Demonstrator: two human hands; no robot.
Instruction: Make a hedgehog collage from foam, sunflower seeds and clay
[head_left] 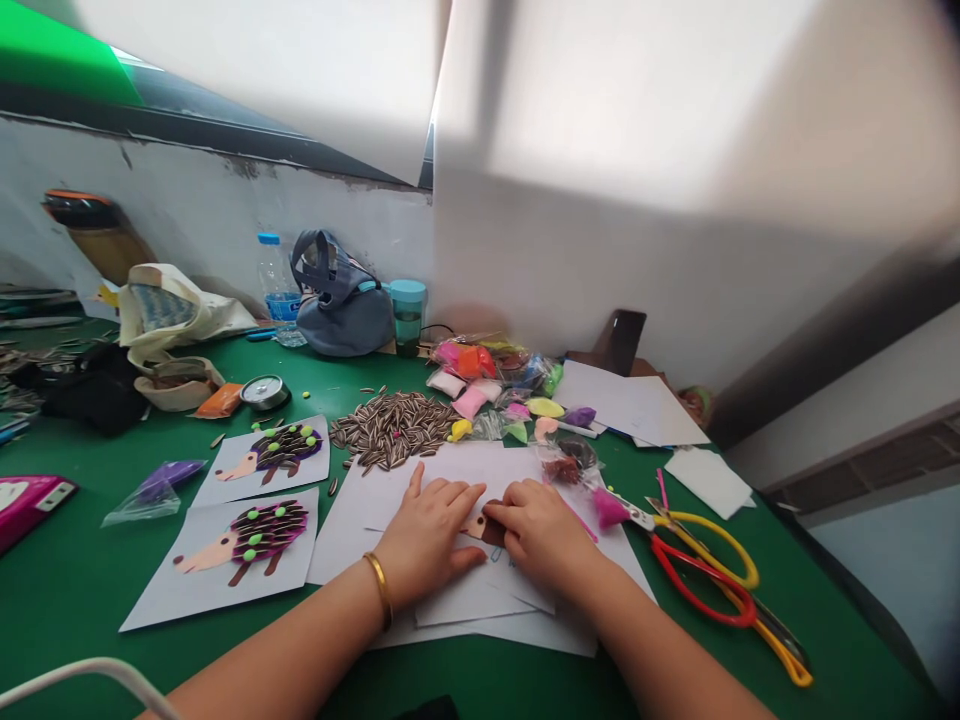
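Observation:
My left hand lies on a sheet of white paper, fingers stretched out and thumb apart, holding the sheet down. On that paper is a small hedgehog figure with a peach clay face and a dark brown clay body. My right hand bends over the body, its fingertips pressed together on the brown clay; the rest of the clay is hidden under the fingers. To the left lie two hedgehog pictures, a nearer one and a farther one, with striped seeds and green balls on their backs.
A heap of sunflower seeds lies beyond the paper. Bags of coloured clay sit behind it. Scissors with red and yellow handles rest at right, beside pink clay. A bottle, bag and cup stand along the wall.

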